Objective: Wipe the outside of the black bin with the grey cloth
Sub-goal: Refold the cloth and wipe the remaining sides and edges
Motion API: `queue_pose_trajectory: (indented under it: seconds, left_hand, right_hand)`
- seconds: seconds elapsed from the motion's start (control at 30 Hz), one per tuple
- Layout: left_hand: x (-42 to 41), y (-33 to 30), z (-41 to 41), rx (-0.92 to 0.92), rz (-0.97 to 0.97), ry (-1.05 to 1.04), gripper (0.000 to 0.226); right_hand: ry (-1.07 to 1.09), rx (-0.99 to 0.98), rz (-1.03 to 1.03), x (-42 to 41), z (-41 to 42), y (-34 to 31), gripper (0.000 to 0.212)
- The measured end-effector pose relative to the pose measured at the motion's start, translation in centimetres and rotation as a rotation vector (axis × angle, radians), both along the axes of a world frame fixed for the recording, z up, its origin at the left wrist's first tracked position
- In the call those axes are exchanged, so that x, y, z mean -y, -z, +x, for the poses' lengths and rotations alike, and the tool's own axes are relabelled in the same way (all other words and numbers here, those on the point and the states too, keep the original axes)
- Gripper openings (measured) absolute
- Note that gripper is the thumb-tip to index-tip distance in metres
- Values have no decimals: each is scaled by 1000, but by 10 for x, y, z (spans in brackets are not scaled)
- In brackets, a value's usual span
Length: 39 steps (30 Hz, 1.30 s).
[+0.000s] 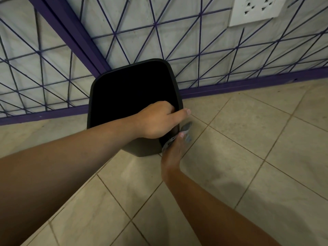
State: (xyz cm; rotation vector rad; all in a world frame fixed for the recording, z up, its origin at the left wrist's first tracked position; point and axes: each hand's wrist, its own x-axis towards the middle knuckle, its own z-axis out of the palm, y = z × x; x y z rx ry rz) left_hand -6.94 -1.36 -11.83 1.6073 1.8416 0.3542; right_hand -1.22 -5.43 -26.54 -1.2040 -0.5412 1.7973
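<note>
The black bin (99, 96) stands on the tiled floor against a purple metal grille, its dark open top facing me. My left hand (158, 119) grips the bin's near right rim, fingers curled inside and thumb stretched along the outside. My right hand (173, 153) presses the grey cloth (186, 129) flat against the bin's right outer wall, low down. Only small blurred bits of the cloth show around the fingers; the rest is hidden under the hand.
A purple grille (195, 55) with crossing wires runs along the wall behind the bin, its bottom rail (248, 84) at floor level. A white wall socket (255, 9) sits at the upper right. Beige floor tiles (248, 139) spread to the right and toward me.
</note>
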Motion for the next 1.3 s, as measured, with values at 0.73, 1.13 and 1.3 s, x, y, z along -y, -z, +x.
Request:
queue_pose_trajectory:
  seconds: [0.73, 1.13, 1.3]
  left_hand:
    - [0, 0, -1, 23, -5, -12, 56]
    - [0, 0, -2, 27, 6, -18, 57]
    - [0, 0, -2, 9, 4, -4, 57]
  right_hand:
    - [-91, -17, 33, -23, 17, 9, 38]
    - [-19, 82, 85, 4, 10, -6, 30]
    - [-87, 76, -125, -22, 13, -2, 43]
